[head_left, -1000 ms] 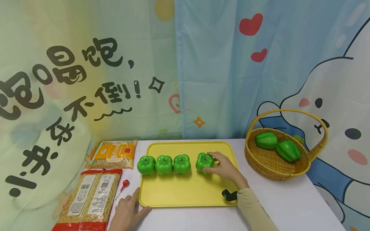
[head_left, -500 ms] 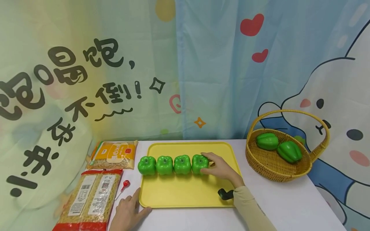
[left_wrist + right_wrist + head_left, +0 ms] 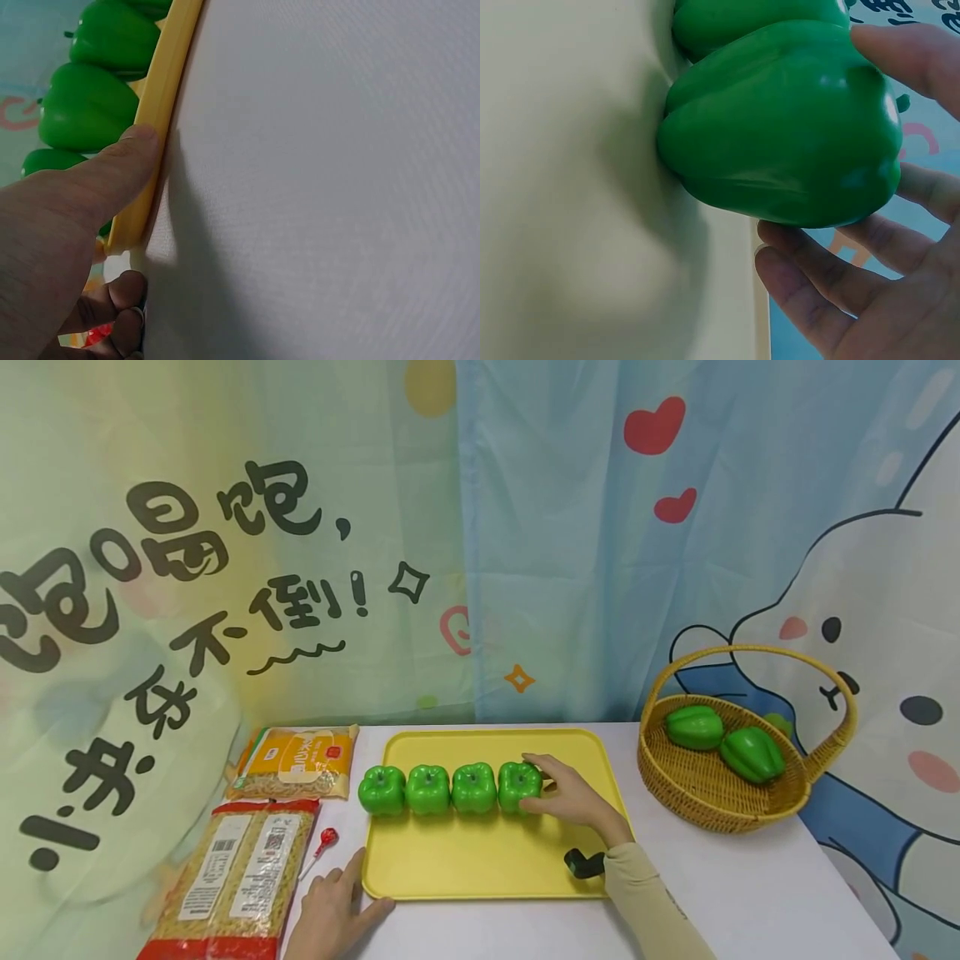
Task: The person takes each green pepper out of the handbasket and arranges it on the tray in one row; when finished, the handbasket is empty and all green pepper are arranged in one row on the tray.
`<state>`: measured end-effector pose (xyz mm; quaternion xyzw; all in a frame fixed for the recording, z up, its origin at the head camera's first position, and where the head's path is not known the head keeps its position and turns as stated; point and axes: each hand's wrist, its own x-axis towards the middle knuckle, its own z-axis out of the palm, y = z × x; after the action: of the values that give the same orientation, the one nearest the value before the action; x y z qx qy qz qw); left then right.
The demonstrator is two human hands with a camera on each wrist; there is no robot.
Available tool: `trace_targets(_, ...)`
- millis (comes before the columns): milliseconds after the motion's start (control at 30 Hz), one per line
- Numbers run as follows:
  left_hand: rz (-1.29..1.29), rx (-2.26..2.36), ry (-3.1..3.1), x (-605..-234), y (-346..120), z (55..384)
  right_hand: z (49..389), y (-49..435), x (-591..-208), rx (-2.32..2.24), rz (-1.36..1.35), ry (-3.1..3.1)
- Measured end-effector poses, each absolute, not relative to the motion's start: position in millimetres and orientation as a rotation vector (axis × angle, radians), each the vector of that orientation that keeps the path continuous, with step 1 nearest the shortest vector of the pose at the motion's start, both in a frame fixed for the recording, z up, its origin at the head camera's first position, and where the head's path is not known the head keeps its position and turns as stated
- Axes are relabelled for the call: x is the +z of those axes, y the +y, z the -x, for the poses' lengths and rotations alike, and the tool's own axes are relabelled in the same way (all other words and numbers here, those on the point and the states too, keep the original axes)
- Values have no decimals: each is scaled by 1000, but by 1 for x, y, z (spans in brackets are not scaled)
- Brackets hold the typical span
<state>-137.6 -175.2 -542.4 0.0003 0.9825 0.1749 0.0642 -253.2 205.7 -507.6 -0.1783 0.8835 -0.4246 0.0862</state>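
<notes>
On the yellow tray (image 3: 480, 868) stands a row of several glossy green bell peppers (image 3: 428, 790), stems up, side by side. The rightmost bell pepper (image 3: 519, 787) is between the thumb and fingers of my right hand (image 3: 566, 793). In the right wrist view, the thumb touches this pepper (image 3: 780, 127) near its top while the fingertips lie along its side; it meets its neighbour. My left hand (image 3: 333, 906) holds the tray's near left corner, thumb (image 3: 124, 169) on the front rim and fingers round the left side.
Right of the tray, a wicker basket (image 3: 720, 806) with a tall handle holds two green peppers (image 3: 752, 753). At left lie an orange bag (image 3: 300, 764), a larger red-edged bag (image 3: 232, 868) and a red lollipop (image 3: 327, 837). A curtain (image 3: 540, 568) hangs behind.
My right hand has moved left with the rightmost bell pepper, closing the gap to the row. Over the last half second it has stayed nearly still. The left hand keeps its place.
</notes>
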Motion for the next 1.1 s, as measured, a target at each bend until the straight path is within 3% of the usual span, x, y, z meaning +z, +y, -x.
trace_targets(433,-23,515,2971,-541,-175,137,241,237,-483,-1267,506,2740)
trace_targets(1100,35,510,2891,-539,-175,140,227,381,-434,-1055,27,3056)
